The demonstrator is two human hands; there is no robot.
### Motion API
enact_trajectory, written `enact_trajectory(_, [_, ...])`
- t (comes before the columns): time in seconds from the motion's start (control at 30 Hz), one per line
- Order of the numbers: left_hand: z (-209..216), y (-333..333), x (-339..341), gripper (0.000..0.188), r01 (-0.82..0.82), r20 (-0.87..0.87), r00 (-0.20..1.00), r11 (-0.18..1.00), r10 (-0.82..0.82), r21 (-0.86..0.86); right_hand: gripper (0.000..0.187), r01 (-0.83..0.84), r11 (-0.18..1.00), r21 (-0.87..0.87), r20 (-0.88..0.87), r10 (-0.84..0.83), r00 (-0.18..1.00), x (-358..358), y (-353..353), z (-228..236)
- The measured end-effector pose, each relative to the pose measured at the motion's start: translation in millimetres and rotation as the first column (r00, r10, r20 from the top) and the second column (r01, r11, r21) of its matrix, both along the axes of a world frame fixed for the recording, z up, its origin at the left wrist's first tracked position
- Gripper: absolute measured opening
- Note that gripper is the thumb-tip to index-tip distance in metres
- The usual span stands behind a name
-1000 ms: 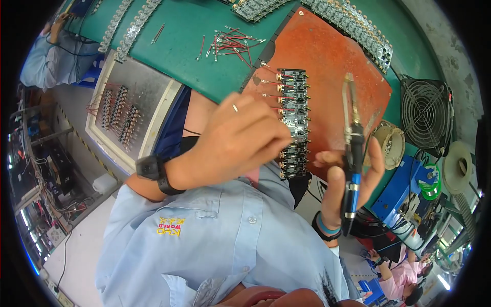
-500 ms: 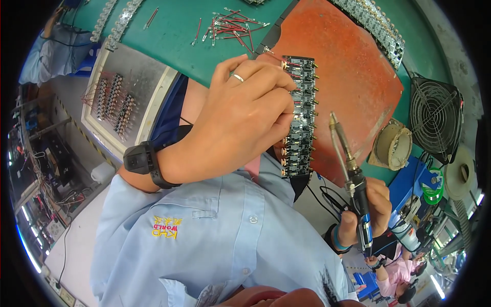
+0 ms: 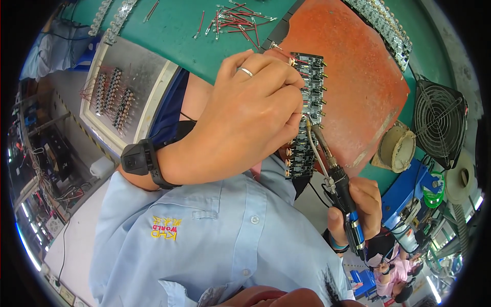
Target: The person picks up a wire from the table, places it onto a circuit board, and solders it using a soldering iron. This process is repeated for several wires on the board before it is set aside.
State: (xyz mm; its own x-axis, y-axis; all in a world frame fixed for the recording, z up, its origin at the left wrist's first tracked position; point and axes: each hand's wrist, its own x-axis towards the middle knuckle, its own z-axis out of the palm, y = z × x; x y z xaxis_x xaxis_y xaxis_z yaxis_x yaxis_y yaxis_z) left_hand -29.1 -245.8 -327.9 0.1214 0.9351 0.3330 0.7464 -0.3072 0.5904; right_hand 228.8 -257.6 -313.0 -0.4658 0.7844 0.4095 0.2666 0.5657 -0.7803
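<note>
A black strip of joined circuit boards (image 3: 306, 148) stands lengthwise along the left side of an orange-red mat, with brass-coloured parts down its left edge. My left hand (image 3: 261, 105), wearing a ring, lies over that edge. Its fingers are closed in a pinch at the boards, and what they hold is hidden. Red wire shows beside the fingertips. In my right hand (image 3: 365, 207) is a soldering iron (image 3: 340, 187) with a thin metal tube along its shaft. The iron points up and left, its tip at the middle of the strip, close by my left fingertips.
Loose red wires (image 3: 235, 21) lie on the green mat (image 3: 179, 30). A tray (image 3: 148, 56) at left holds finished-looking board strips with wires. On the right are a round pot (image 3: 396, 147), a black fan (image 3: 440, 120), a solder reel (image 3: 433, 192) and more board strips (image 3: 383, 30).
My right hand has brought the soldering iron left, from above the orange-red mat to the board strip. My left hand and the strip have shifted slightly right in the picture.
</note>
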Motion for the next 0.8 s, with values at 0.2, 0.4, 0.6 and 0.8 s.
enact_trajectory(0.2, [-1.0,1.0,-0.2,0.015,0.0,-0.01,1.0,1.0,0.0,0.027,0.043,-0.007,1.0,0.004,0.015,0.007,1.0,-0.8,2.0,0.4])
enact_trajectory(0.4, [-0.6,1.7,1.4,0.016,-0.007,-0.025,1.0,1.0,0.007,0.028,0.043,-0.027,0.999,0.018,0.081,0.026,0.996,-0.9,1.8,5.9])
enact_trajectory(0.6, [1.1,0.5,2.3,0.016,-0.012,-0.024,1.0,1.0,0.012,0.016,0.044,-0.013,0.999,0.043,0.09,0.009,0.996,2.6,0.1,8.1])
enact_trajectory(0.8, [0.2,0.9,3.0,0.015,-0.016,-0.018,1.0,0.999,0.016,0.031,0.049,0.157,0.987,0.025,-0.078,-0.155,0.985,9.4,-5.6,1.7])
